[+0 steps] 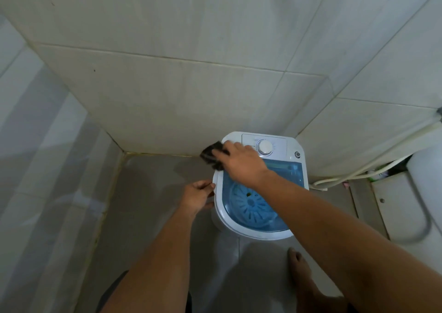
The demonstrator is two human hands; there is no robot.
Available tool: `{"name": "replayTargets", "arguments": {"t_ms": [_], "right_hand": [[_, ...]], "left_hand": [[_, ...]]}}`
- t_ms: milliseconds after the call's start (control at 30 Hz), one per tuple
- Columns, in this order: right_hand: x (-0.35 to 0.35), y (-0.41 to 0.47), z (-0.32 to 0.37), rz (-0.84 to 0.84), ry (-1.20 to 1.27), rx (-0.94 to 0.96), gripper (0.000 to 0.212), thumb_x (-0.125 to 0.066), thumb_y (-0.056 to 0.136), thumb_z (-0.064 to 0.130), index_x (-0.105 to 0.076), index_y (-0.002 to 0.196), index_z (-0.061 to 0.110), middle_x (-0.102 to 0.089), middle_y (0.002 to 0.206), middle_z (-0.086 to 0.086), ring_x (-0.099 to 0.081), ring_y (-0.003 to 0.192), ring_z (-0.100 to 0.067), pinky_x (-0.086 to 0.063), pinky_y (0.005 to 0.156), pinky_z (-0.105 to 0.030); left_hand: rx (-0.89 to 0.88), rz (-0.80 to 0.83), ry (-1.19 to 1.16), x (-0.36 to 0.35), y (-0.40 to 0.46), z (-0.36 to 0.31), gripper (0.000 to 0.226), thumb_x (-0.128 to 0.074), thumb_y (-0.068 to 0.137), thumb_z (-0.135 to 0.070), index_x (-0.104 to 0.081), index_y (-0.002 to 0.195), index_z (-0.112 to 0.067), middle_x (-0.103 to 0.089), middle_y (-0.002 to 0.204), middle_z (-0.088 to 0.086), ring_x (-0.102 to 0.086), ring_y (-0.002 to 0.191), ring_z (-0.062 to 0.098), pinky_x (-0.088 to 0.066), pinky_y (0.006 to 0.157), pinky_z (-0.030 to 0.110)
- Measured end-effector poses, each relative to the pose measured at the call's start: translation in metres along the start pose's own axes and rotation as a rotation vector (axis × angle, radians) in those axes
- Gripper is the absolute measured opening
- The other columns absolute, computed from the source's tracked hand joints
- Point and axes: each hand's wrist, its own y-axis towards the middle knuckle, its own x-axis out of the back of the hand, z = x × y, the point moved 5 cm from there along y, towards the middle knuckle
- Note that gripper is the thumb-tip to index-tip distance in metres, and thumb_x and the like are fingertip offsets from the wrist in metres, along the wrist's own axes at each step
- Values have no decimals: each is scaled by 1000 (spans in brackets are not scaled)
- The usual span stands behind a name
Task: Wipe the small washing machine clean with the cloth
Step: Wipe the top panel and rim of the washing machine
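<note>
Small white plastic washing machine with blue translucent lid: my right hand presses the dark crumpled cloth on its far-left corner; left hand, fingers loosely curled, steadies its left rim.

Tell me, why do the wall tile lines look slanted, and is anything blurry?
Head view: the wide-angle lens splays the tile wall outward; light is dim and bluish; the cloth under the right hand looks smeared; the washing machine stays fairly sharp.

Right hand pressing cloth (dark) on washing machine
</note>
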Motion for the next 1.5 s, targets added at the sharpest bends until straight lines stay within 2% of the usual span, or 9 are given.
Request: {"name": "replayTargets", "arguments": {"t_ms": [167,367,533,733,900,967,1200,1367,1500], "right_hand": [[10,12,-60,-81,153,-573,52,-57,96,19,-46,147,21,-50,127,-17,-53,109,-37,-51,85,-48],[-6,-28,-16,7,-11,-103,66,-71,83,16,-49,145,21,-54,120,-17,-57,98,-36,-52,77,-49],[8,-23,-56,1,30,-481,62,-60,93,14,-39,152,19,-49,132,-18,-54,110,-37,-51,84,-48],[7,-42,-1,47,139,-143,52,-61,94,21,-50,144,19,-53,122,-15,-57,100,-36,-54,74,-47],[35,21,-68,-63,208,-525,41,-56,97,19,-53,138,20,-49,123,-14,-57,101,-36,-55,81,-45],[28,30,-59,-5,184,-538,47,-56,96,16,-48,142,19,-46,130,-16,-55,108,-37,-54,84,-46],[-1,-8,37,137,76,45,50,-61,90,25,-53,140,23,-49,128,-13,-52,109,-35,-48,82,-47],[32,36,-36,-38,239,-274,42,-54,98,26,-54,139,22,-50,120,-16,-55,102,-37,-54,77,-46],[17,19,-48,12,217,-463,39,-51,101,28,-51,139,17,-46,123,-16,-55,102,-36,-53,77,-46]], "left_hand": [[-12,5,6,1,2,0,20,-66,97,-13,-74,115,-12,-77,111,11,-74,98,24,-63,86,43],[14,26,10,2,2,-2,23,-65,98,-12,-72,119,-7,-76,113,13,-72,100,23,-61,91,46],[4,22,0,1,0,-2,22,-64,99,-11,-72,119,-9,-76,112,12,-72,98,23,-60,92,47],[0,16,14,2,0,-2,22,-65,98,-13,-73,117,-8,-77,113,15,-73,104,27,-61,90,46],[-8,11,18,2,-1,-4,18,-64,98,-11,-73,114,-11,-76,110,11,-73,102,24,-61,89,45],[-3,10,16,2,0,-3,19,-65,98,-12,-73,115,-11,-76,113,13,-72,108,26,-61,89,45],[55,48,-32,5,9,3,23,-70,94,-14,-74,115,-6,-77,115,15,-72,111,31,-61,90,43],[41,34,-25,4,5,2,24,-70,95,-15,-73,119,-8,-77,114,13,-73,108,28,-59,95,46],[42,43,1,7,4,0,24,-71,94,-15,-74,118,-12,-77,115,12,-73,108,27,-59,95,47]]}}
